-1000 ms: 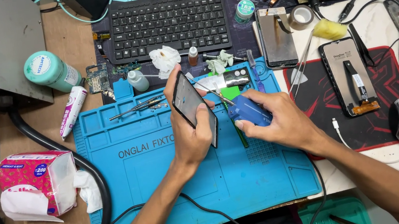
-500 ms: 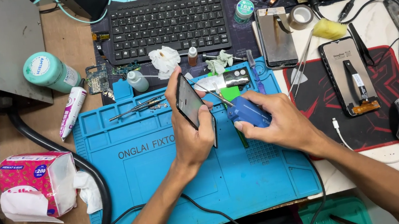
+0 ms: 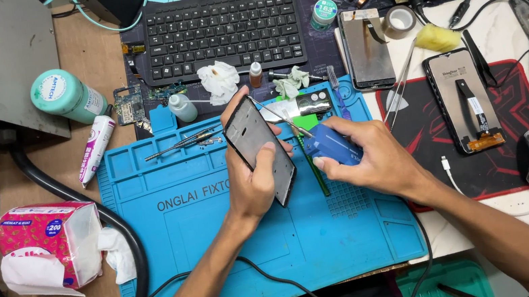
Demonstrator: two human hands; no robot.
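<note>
A dark, flat rectangular phone frame [image 3: 259,149] is held tilted on edge above the blue mat. Just beside it to the right sits a small blue rounded block-shaped tool [image 3: 334,144], gripped from above.

The phone frame [image 3: 259,149] looks like dark, smooth plastic or glass with a slight sheen. The small blue tool [image 3: 334,145] seems matt plastic. The blue work mat [image 3: 222,242] under them looks like soft, matt rubber. The tweezers [image 3: 185,142] are bright metal. The desk [image 3: 90,62] is bare, dull wood; the tissue pack [image 3: 49,245] is glossy film.
</note>
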